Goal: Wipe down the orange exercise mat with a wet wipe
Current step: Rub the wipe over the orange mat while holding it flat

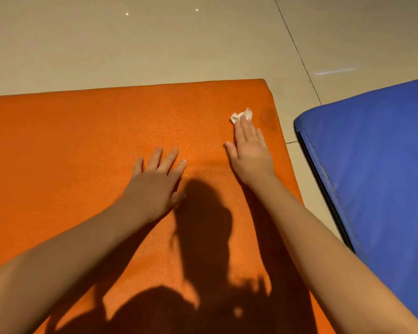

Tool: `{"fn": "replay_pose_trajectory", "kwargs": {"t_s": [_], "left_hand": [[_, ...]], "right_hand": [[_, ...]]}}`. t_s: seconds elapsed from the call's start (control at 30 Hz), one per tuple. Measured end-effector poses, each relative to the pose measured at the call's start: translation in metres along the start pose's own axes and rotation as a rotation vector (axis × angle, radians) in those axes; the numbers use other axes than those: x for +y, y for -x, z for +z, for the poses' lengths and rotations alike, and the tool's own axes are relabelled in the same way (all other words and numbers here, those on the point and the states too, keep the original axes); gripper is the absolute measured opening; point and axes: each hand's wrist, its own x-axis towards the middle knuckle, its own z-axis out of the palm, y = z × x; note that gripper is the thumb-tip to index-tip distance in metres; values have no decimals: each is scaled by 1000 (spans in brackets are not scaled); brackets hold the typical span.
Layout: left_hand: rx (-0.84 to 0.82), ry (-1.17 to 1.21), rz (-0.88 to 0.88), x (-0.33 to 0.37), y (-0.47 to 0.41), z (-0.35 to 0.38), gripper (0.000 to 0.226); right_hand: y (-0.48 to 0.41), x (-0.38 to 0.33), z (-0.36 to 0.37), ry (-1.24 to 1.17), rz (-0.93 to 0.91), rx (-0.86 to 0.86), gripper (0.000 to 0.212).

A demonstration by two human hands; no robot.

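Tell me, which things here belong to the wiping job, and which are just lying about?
In the job: orange mat; wet wipe; right hand, straight fingers pressing the wipe; left hand, spread flat on the mat.
Just lying about: blue mat beside it; tiled floor.

Your left hand and right hand rest on the mat, wipe under the right fingertips; a second mat lies rightward.
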Motion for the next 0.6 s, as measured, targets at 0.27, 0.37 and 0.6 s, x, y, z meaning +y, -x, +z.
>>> {"fn": "replay_pose_trajectory", "kwargs": {"t_s": [0.27, 0.37, 0.6], "left_hand": [[-11, -49, -1, 4, 11, 10, 86], [48, -32, 14, 3, 12, 13, 86], [235, -11, 47, 3, 15, 32, 81]], "right_hand": [[35, -13, 4, -9, -207, -39, 69], [31, 3, 1, -6, -2, 1, 65], [69, -20, 4, -77, -200, -110, 66]]}}
